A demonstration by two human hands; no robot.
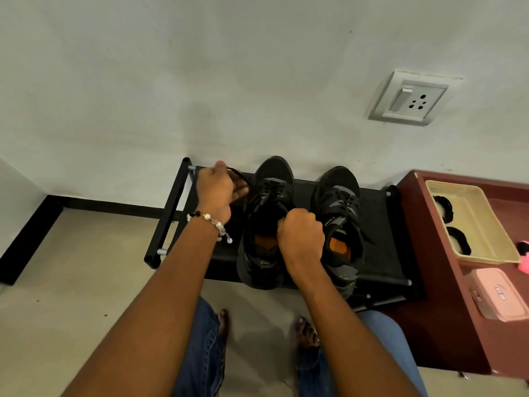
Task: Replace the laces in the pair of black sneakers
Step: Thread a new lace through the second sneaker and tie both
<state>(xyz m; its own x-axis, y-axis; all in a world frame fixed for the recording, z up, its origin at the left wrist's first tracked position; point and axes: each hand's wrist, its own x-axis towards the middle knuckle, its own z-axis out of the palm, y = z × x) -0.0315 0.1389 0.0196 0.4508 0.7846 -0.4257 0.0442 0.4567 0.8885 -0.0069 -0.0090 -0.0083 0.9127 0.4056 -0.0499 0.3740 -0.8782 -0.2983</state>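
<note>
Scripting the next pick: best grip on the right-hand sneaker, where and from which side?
Right-hand sneaker: pinch the heel collar from the near side, above. It stands upright on the rack, toe to the wall, its open mouth facing up, with nothing covering the heel. The right hand is nearest.

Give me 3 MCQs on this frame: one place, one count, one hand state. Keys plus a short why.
1. Where do the black sneakers stand?
A. on the floor
B. on the black rack
C. in the cream tray

2. How many sneakers are in view?
A. one
B. two
C. three

3. What is the left hand doing?
A. lying flat on the rack
B. hanging idle
C. pulling a black lace

Key: 1 B, both sit side by side on the rack's top shelf. 2 B, one pair, nothing more. 3 C, the lace runs from its fingers to the left sneaker, while the right hand grips that sneaker's opening.
</note>
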